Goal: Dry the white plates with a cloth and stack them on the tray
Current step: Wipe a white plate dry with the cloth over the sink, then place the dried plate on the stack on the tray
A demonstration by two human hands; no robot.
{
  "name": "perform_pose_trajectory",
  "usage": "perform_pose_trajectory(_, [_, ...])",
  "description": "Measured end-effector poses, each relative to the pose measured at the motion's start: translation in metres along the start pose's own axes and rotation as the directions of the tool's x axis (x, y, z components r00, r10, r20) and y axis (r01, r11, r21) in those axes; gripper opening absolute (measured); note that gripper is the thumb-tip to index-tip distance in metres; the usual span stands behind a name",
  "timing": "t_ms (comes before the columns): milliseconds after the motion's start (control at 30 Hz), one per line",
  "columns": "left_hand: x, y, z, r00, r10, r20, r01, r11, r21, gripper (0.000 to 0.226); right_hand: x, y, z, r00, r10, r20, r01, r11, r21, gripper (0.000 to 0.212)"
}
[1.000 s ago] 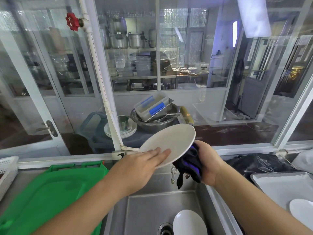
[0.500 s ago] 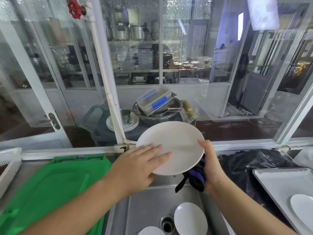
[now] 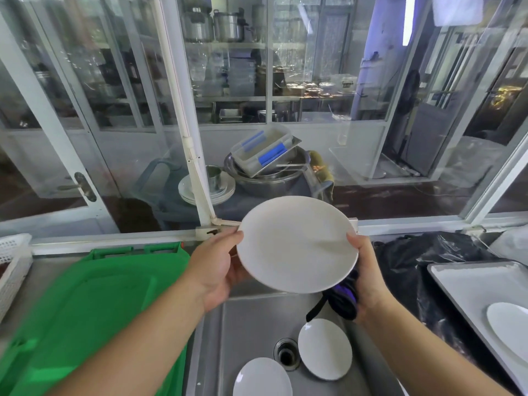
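Two hands pinching white plate (image 3: 297, 242) rims, L hand (image 3: 217, 267) & R hand (image 3: 368, 277) w/ cloth (image 3: 341, 300), face tilted toward camera.

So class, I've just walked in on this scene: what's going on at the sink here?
A person is drying dishes. Both hands hold a white plate above the sink: the left hand grips its left edge, and the right hand holds the right edge with a dark cloth bunched under it. Two more plates lie in the sink by the drain. One plate already sits on the grey tray to the right.
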State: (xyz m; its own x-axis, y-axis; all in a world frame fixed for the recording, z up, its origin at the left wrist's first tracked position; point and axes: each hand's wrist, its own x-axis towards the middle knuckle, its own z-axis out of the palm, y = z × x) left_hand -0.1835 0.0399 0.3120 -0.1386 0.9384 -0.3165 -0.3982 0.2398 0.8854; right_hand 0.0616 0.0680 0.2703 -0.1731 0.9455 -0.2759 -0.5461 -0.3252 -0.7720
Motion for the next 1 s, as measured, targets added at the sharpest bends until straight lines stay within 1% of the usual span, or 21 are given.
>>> perform_pose_trajectory(100, [0.011, -0.010, -0.003, 1.000, -0.010, 0.003, 0.011, 0.999, -0.039, 0.025, -0.004, 0.004, -0.011, 0.997, 0.019, -0.076, -0.022, 0.999, -0.038, 0.073])
perform_pose_trajectory(167, [0.018, -0.018, 0.000, 1.000, -0.018, 0.016, 0.019, 0.999, -0.043, 0.024, -0.009, 0.004, -0.022, 0.993, 0.020, -0.116, -0.025, 0.999, -0.042, 0.075])
perform_pose_trajectory(267, [0.025, -0.032, 0.012, 0.999, -0.038, 0.033, 0.040, 0.999, -0.033, 0.023, -0.023, -0.002, -0.044, 0.987, -0.003, -0.163, -0.007, 0.998, -0.059, 0.058])
perform_pose_trajectory(333, [0.026, -0.043, 0.026, 0.996, -0.057, 0.070, 0.058, 0.998, -0.008, 0.028, -0.035, -0.011, -0.062, 0.976, -0.026, -0.218, 0.008, 0.996, -0.085, 0.048])
perform_pose_trajectory(367, [0.026, -0.050, 0.034, 0.993, -0.071, 0.092, 0.070, 0.998, 0.006, 0.031, -0.042, -0.016, -0.071, 0.969, -0.044, -0.242, 0.019, 0.994, -0.103, 0.048])
perform_pose_trajectory(433, [0.022, -0.061, 0.054, 0.987, -0.099, 0.129, 0.096, 0.995, 0.031, 0.026, -0.056, -0.026, -0.091, 0.954, -0.078, -0.288, 0.039, 0.990, -0.138, 0.050])
perform_pose_trajectory(500, [0.014, -0.072, 0.077, 0.979, -0.116, 0.165, 0.110, 0.993, 0.048, 0.022, -0.074, -0.038, -0.113, 0.925, -0.085, -0.370, 0.036, 0.990, -0.137, 0.046])
perform_pose_trajectory(600, [0.000, -0.088, 0.118, 0.966, -0.137, 0.220, 0.118, 0.988, 0.097, 0.023, -0.108, -0.056, -0.146, 0.894, -0.106, -0.434, 0.046, 0.988, -0.147, 0.020])
perform_pose_trajectory(667, [-0.011, -0.100, 0.148, 0.954, -0.152, 0.257, 0.121, 0.984, 0.133, 0.024, -0.131, -0.068, -0.174, 0.869, -0.153, -0.470, 0.094, 0.985, -0.147, 0.009])
perform_pose_trajectory(700, [-0.017, -0.107, 0.164, 0.948, -0.161, 0.274, 0.123, 0.981, 0.153, 0.026, -0.144, -0.074, -0.190, 0.856, -0.175, -0.487, 0.111, 0.981, -0.157, 0.007])
perform_pose_trajectory(833, [-0.051, -0.149, 0.236, 0.910, -0.238, 0.339, 0.165, 0.959, 0.230, 0.031, -0.200, -0.097, -0.260, 0.806, -0.218, -0.551, 0.120, 0.971, -0.209, 0.013])
perform_pose_trajectory(933, [-0.083, -0.189, 0.295, 0.883, -0.279, 0.377, 0.183, 0.945, 0.270, 0.030, -0.246, -0.113, -0.315, 0.728, -0.229, -0.646, 0.124, 0.971, -0.205, 0.010])
perform_pose_trajectory(1000, [-0.104, -0.216, 0.333, 0.859, -0.313, 0.406, 0.200, 0.934, 0.297, 0.029, -0.277, -0.126, -0.352, 0.658, -0.247, -0.712, 0.130, 0.968, -0.215, 0.018])
